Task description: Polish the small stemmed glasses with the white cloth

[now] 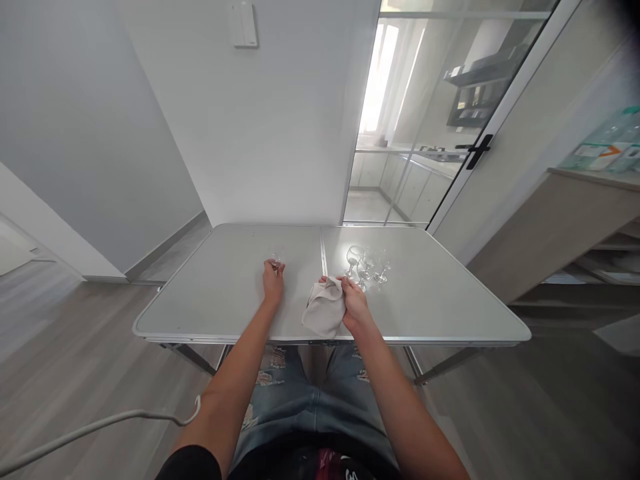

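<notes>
On the left half of the table, my left hand (pixel 273 280) is closed around the lower part of a clear stemmed glass (pixel 276 253); the fingers hide much of its stem. A pale grey cloth (pixel 325 310) hangs bunched in my right hand (pixel 355 300), its loose part draping toward the table's front edge. Just beyond the right hand stand several clear stemmed glasses (pixel 365 268) in a close group. Their outlines overlap, and the hand and cloth are close to the nearest one.
The grey folding table (pixel 445 303) has a metal rim and a centre seam. Behind it are a white wall (pixel 280 133) and a glass door with a black handle (pixel 479 152). A wooden shelf (pixel 575 227) with bottles stands right. A white cable (pixel 125 417) crosses the lower left.
</notes>
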Action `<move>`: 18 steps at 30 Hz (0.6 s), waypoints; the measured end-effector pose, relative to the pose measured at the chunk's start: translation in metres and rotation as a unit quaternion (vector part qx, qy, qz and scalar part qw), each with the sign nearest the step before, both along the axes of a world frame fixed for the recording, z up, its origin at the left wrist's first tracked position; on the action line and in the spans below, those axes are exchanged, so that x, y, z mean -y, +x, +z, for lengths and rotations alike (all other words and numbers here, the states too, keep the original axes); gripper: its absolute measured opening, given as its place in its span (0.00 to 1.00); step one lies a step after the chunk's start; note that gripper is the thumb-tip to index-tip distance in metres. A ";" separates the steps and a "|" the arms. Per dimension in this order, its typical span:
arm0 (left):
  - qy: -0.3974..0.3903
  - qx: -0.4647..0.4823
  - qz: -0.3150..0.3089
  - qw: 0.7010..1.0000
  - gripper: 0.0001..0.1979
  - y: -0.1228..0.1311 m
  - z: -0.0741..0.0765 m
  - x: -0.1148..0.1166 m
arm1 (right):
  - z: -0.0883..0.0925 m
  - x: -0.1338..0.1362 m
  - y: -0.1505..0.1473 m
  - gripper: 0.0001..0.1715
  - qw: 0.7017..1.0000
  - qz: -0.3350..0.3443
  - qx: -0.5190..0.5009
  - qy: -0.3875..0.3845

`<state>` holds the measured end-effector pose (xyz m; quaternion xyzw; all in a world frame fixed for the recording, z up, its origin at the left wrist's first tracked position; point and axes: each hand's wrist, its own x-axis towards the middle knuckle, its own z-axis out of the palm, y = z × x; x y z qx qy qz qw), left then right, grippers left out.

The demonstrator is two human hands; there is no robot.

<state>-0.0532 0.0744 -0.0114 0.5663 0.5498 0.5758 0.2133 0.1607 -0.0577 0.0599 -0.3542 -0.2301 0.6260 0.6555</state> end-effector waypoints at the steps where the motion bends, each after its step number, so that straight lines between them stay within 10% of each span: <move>1: 0.004 0.002 -0.004 1.000 0.10 0.000 0.001 0.000 | -0.001 0.000 -0.001 0.19 1.000 0.007 0.006 -0.008; 8: 0.032 0.008 -0.066 0.997 0.17 0.004 0.006 0.021 | 0.008 -0.004 -0.001 0.23 0.989 -0.001 0.147 0.032; 18: 0.084 0.001 -0.096 0.992 0.19 0.009 0.011 0.061 | -0.014 -0.027 0.002 0.27 0.996 0.059 0.017 0.069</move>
